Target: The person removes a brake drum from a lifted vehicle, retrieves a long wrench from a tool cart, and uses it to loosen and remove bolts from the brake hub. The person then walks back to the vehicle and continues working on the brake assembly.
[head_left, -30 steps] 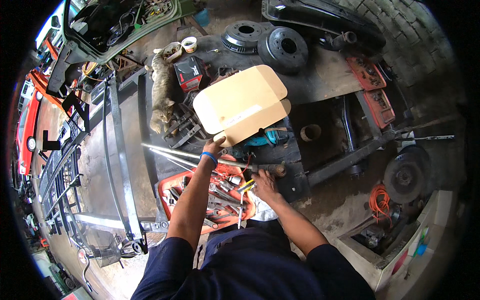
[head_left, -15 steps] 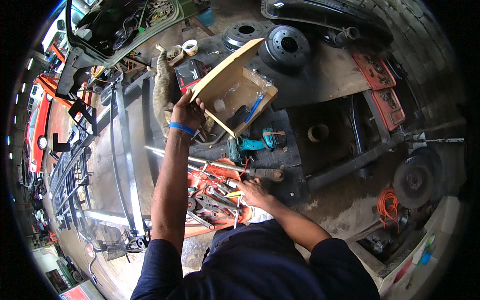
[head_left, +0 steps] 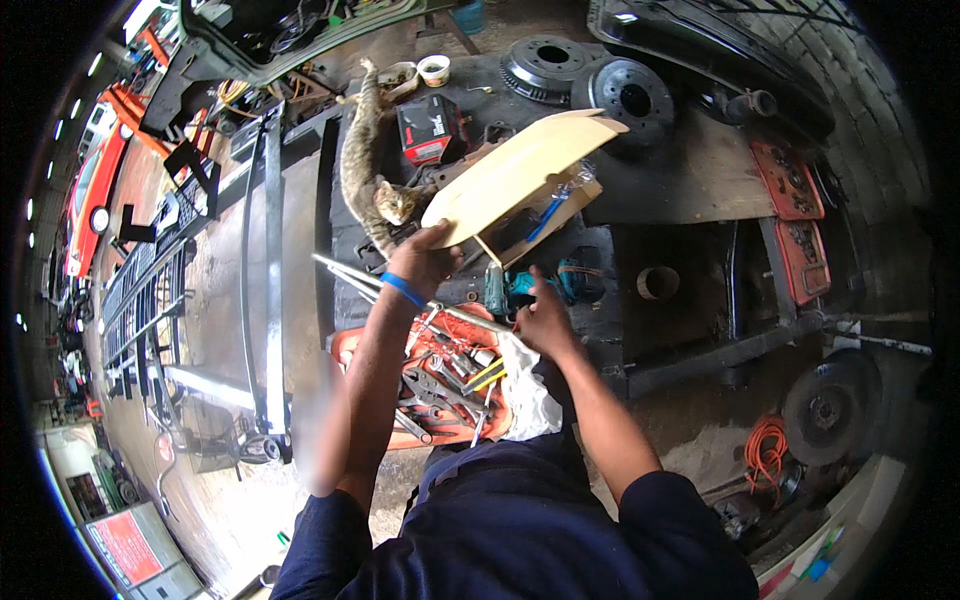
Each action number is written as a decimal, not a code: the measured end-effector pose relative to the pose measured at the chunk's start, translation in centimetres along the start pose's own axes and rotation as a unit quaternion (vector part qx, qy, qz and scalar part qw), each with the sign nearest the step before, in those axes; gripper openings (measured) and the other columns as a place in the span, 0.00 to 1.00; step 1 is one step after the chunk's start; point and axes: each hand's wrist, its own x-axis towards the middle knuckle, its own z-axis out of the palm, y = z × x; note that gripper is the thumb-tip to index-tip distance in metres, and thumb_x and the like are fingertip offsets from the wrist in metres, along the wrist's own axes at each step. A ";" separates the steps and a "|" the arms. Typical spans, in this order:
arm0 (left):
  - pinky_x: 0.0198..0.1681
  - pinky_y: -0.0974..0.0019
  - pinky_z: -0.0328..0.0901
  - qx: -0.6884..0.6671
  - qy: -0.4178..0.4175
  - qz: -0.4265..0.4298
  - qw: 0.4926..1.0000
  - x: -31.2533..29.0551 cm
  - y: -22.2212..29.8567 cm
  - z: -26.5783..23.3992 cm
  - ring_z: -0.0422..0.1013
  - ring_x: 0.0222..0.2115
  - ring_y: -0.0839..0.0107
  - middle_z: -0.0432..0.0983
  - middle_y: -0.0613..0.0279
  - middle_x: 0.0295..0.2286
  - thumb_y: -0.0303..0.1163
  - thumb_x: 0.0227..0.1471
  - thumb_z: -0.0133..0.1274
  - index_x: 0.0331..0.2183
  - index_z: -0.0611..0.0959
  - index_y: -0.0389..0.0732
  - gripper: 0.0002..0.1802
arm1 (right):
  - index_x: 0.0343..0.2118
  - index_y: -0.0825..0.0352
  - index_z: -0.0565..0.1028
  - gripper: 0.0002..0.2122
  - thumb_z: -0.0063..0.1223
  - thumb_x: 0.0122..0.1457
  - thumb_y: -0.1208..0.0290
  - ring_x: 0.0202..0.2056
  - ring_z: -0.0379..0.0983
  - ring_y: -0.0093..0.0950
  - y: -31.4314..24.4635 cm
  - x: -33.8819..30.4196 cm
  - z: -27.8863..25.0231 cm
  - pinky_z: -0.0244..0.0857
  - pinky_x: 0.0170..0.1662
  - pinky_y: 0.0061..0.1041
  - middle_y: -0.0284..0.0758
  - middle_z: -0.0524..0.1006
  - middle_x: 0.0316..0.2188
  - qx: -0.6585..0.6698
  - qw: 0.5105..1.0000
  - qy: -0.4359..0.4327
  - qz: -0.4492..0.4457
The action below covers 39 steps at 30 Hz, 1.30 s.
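Note:
My left hand [head_left: 425,262] is closed on the near left edge of a brown cardboard box lid [head_left: 520,180]. The lid tilts over the box, hiding much of its inside. Beneath it, a blue strip [head_left: 545,220] and clear plastic wrapping [head_left: 578,180] show by the box wall [head_left: 572,222]. My right hand [head_left: 545,318] hovers by the teal cordless drill [head_left: 520,285], index finger stretched toward the box, with nothing seen in its grasp. Close to me, an orange tray [head_left: 345,345] holds locking pliers [head_left: 437,388], a yellow-handled tool [head_left: 487,374] and several wrenches.
A tabby cat [head_left: 365,150] lies left of a black-and-red carton [head_left: 430,130]. Two brake drums [head_left: 640,100] sit at the back. Red trays [head_left: 790,180] of small parts lie at the right, past an opening in the bench. A white cloth [head_left: 532,395] hangs beside the tool tray.
The box lid has swung down from its raised position, covering more of the box. My right hand has left the tool tray and moved up toward the box. The cat has lifted its head.

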 end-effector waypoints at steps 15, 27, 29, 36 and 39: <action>0.29 0.61 0.73 0.001 0.089 -0.027 0.996 0.6 -13.6 2.5 0.76 0.25 0.66 0.79 0.57 0.34 0.32 0.57 0.56 0.51 0.75 0.36 0.21 | 0.48 0.62 0.71 0.17 0.52 0.62 0.57 0.31 0.77 0.28 1.6 11.7 -1.9 0.72 0.30 0.30 0.35 0.78 0.35 0.356 0.909 0.108 0.188; 0.30 0.65 0.69 0.192 -0.063 0.007 0.979 -4.6 -17.3 3.2 0.72 0.26 0.73 0.76 0.64 0.27 0.43 0.61 0.52 0.39 0.81 0.37 0.17 | 0.55 0.68 0.69 0.20 0.46 0.65 0.61 0.44 0.76 0.30 -0.4 15.8 -7.1 0.72 0.43 0.33 0.38 0.76 0.47 0.481 0.861 0.053 0.157; 0.32 0.66 0.69 0.393 -0.093 0.045 0.914 -6.8 -18.5 0.9 0.74 0.28 0.72 0.77 0.60 0.26 0.45 0.60 0.52 0.37 0.80 0.37 0.19 | 0.55 0.69 0.69 0.20 0.46 0.66 0.61 0.44 0.76 0.30 -0.3 16.8 -7.0 0.72 0.44 0.33 0.38 0.76 0.47 0.478 0.861 0.043 0.167; 0.47 0.58 0.69 0.424 -0.059 -0.014 0.904 -18.8 -22.2 -9.9 0.77 0.42 0.59 0.81 0.52 0.40 0.42 0.56 0.54 0.44 0.81 0.38 0.19 | 0.55 0.69 0.69 0.20 0.45 0.66 0.60 0.45 0.75 0.30 0.5 18.5 -6.9 0.71 0.45 0.34 0.39 0.76 0.48 0.453 0.870 0.019 0.195; 0.47 0.59 0.69 0.437 0.051 -0.087 0.894 -22.5 -22.6 -14.3 0.77 0.43 0.58 0.81 0.52 0.40 0.41 0.56 0.54 0.45 0.81 0.38 0.20 | 0.55 0.69 0.69 0.21 0.45 0.66 0.60 0.46 0.75 0.31 1.3 18.1 -7.2 0.71 0.45 0.34 0.39 0.75 0.48 0.439 0.875 0.011 0.207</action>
